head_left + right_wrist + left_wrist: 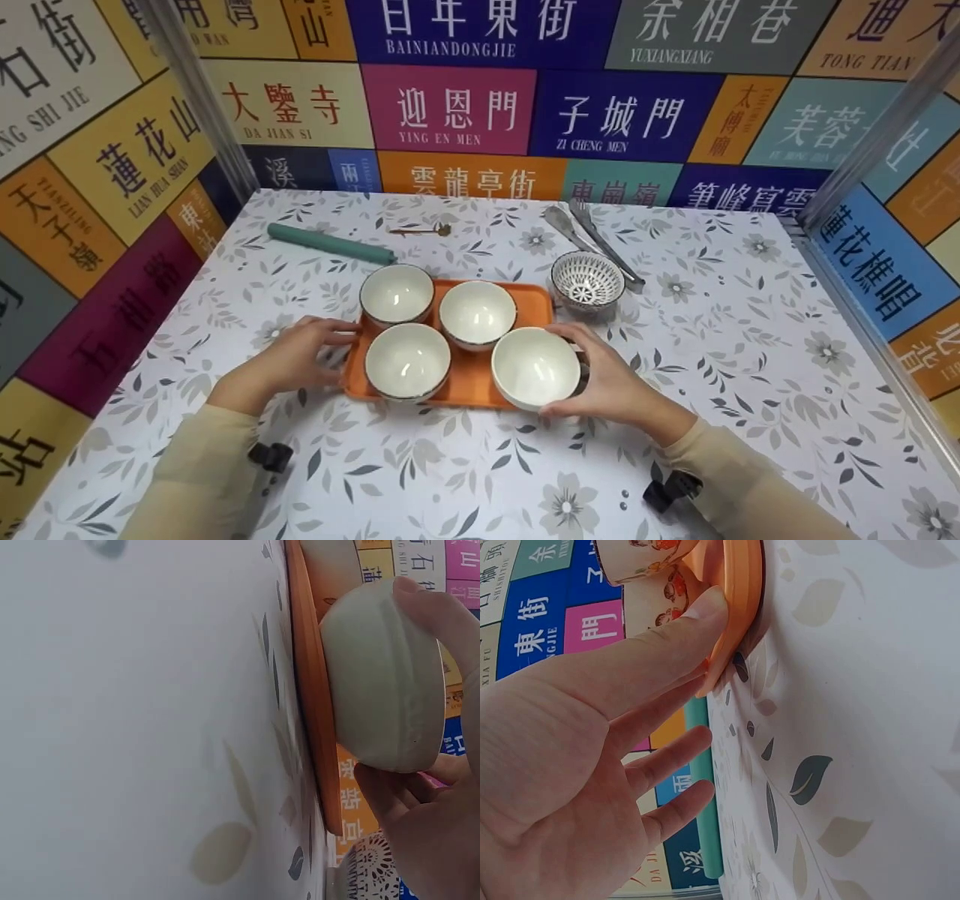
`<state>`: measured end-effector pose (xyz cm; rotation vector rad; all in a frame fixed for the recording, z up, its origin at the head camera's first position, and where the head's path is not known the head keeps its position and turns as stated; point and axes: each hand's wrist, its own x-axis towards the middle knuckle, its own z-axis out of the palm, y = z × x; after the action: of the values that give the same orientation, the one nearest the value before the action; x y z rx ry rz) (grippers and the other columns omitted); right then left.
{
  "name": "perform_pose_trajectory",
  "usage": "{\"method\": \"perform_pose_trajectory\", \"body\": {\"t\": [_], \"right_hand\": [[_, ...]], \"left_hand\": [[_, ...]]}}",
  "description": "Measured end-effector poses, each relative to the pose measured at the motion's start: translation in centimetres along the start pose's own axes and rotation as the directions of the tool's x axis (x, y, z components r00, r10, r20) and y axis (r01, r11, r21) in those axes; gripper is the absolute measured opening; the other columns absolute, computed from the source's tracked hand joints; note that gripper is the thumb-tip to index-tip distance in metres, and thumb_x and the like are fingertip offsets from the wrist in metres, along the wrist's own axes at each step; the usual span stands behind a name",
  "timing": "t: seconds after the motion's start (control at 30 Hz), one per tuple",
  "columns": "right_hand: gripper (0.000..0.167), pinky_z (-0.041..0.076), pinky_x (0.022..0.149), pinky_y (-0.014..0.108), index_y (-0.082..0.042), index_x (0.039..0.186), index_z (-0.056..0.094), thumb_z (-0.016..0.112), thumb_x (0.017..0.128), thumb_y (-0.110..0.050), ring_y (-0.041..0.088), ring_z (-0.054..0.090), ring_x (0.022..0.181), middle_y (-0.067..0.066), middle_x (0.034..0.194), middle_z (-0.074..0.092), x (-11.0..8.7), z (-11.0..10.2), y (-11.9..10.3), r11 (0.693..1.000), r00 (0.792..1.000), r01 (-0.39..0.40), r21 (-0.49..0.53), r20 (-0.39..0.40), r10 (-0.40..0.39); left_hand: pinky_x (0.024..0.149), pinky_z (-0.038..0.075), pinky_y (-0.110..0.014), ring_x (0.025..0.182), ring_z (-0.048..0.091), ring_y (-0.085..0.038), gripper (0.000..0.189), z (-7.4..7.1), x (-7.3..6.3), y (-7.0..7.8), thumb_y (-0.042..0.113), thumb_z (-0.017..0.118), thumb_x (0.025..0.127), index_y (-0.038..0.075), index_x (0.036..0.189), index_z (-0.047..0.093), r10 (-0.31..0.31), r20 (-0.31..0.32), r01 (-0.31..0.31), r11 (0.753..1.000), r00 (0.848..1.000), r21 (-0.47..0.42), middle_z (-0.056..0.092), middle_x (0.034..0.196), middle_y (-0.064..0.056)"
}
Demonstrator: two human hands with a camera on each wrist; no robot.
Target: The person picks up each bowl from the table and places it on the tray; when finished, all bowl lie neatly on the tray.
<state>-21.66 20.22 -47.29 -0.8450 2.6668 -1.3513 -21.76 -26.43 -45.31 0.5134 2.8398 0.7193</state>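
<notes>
An orange tray carries several bowls. My right hand holds the plain cream bowl by its right side at the tray's front right, thumb in front and fingers behind. In the right wrist view this bowl is against or just above the tray; its base is hard to make out. At the tray's left end is my left hand, its thumb touching the rim and its other fingers loosely extended. Three dark-rimmed bowls stand back left, back middle and front left.
A black-and-white patterned bowl stands just beyond the tray's back right corner. Metal cutlery lies behind it. A teal rod and a small gold utensil lie toward the back. Printed panels border the table.
</notes>
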Motion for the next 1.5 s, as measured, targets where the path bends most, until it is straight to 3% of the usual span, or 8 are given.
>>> {"method": "perform_pose_trajectory", "body": {"t": [0.1, 0.23, 0.33, 0.43, 0.53, 0.73, 1.0, 1.5], "right_hand": [[0.119, 0.038, 0.117, 0.058, -0.012, 0.152, 0.047, 0.102, 0.052, -0.048, 0.029, 0.051, 0.139, 0.002, 0.150, 0.050, 0.1, -0.1, 0.0, 1.000, 1.000, -0.012, 0.000, 0.028, 0.012], [0.113, 0.041, 0.114, 0.061, -0.019, 0.153, 0.047, 0.101, 0.058, -0.044, 0.035, 0.052, 0.136, 0.006, 0.156, 0.043, 0.4, -0.9, 0.1, 0.999, 0.999, -0.026, 0.041, 0.044, 0.024], [0.102, 0.038, 0.115, 0.063, -0.021, 0.151, 0.051, 0.098, 0.064, -0.041, 0.034, 0.050, 0.136, 0.004, 0.157, 0.043, 1.1, -2.1, 0.6, 1.000, 1.000, -0.009, 0.014, -0.029, 0.009], [0.096, 0.033, 0.117, 0.065, -0.018, 0.150, 0.053, 0.097, 0.067, -0.041, 0.031, 0.042, 0.142, 0.001, 0.157, 0.046, 2.2, -3.7, 1.7, 0.997, 0.990, -0.010, -0.080, -0.143, -0.001], [0.099, 0.032, 0.118, 0.065, -0.013, 0.151, 0.051, 0.096, 0.068, -0.043, 0.032, 0.034, 0.147, 0.005, 0.160, 0.043, 3.1, -5.0, 3.1, 0.986, 0.976, -0.063, -0.153, -0.218, 0.028], [0.102, 0.033, 0.118, 0.064, -0.010, 0.153, 0.046, 0.096, 0.069, -0.042, 0.039, 0.029, 0.147, 0.014, 0.163, 0.035, 4.2, -6.2, 5.7, 0.966, 0.948, -0.192, -0.175, -0.288, 0.136], [0.119, 0.040, 0.116, 0.055, -0.010, 0.160, 0.031, 0.096, 0.067, -0.048, 0.040, 0.051, 0.134, 0.021, 0.154, 0.039, 5.4, -6.9, 7.4, 0.959, 0.936, -0.273, -0.071, -0.251, 0.248], [0.123, 0.034, 0.123, 0.049, -0.002, 0.158, 0.032, 0.098, 0.064, -0.046, 0.034, 0.048, 0.142, 0.017, 0.154, 0.048, 7.1, -7.7, 8.7, 0.955, 0.939, -0.296, 0.018, -0.179, 0.294]], "left_hand": [[0.113, 0.037, -0.065, 0.139, 0.046, -0.041, 0.064, 0.0, 0.1, 0.1, 0.014, 0.086, 0.080, 0.002, 0.139, 0.064, 0.000, 0.003, 0.000, 1.000, 1.000, -0.005, 0.062, 0.147, -0.010], [0.114, 0.036, -0.065, 0.140, 0.045, -0.041, 0.064, 0.0, 0.1, 0.1, 0.013, 0.086, 0.080, 0.002, 0.139, 0.064, -0.003, 0.009, 0.004, 1.000, 1.000, -0.009, 0.061, 0.149, -0.010], [0.114, 0.036, -0.064, 0.140, 0.045, -0.040, 0.065, -0.1, 0.1, 0.1, 0.012, 0.085, 0.080, 0.004, 0.140, 0.063, -0.020, 0.011, 0.020, 1.000, 1.000, -0.016, 0.062, 0.147, -0.009], [0.114, 0.037, -0.064, 0.139, 0.045, -0.039, 0.066, -0.2, 0.1, 0.1, 0.012, 0.085, 0.080, 0.005, 0.142, 0.062, -0.027, 0.012, 0.027, 0.999, 1.000, -0.018, 0.063, 0.146, -0.008], [0.114, 0.036, -0.064, 0.140, 0.044, -0.039, 0.065, -0.2, 0.0, 0.0, 0.011, 0.085, 0.080, 0.005, 0.141, 0.063, -0.036, 0.015, 0.037, 0.999, 0.999, -0.012, 0.061, 0.149, -0.007], [0.114, 0.035, -0.066, 0.141, 0.044, -0.041, 0.063, -0.2, -0.1, 0.2, 0.012, 0.085, 0.080, 0.004, 0.139, 0.064, -0.020, 0.017, 0.020, 1.000, 1.000, -0.006, 0.059, 0.151, -0.009], [0.114, 0.036, -0.065, 0.139, 0.045, -0.041, 0.065, -0.2, -0.1, 0.3, 0.013, 0.086, 0.080, 0.003, 0.140, 0.064, -0.016, 0.009, 0.016, 1.000, 1.000, -0.010, 0.062, 0.148, -0.009], [0.116, 0.034, -0.064, 0.141, 0.044, -0.039, 0.068, -0.1, 0.1, 0.1, 0.012, 0.086, 0.079, 0.005, 0.142, 0.062, -0.041, 0.011, 0.041, 0.999, 0.999, -0.009, 0.065, 0.144, -0.008]]}}
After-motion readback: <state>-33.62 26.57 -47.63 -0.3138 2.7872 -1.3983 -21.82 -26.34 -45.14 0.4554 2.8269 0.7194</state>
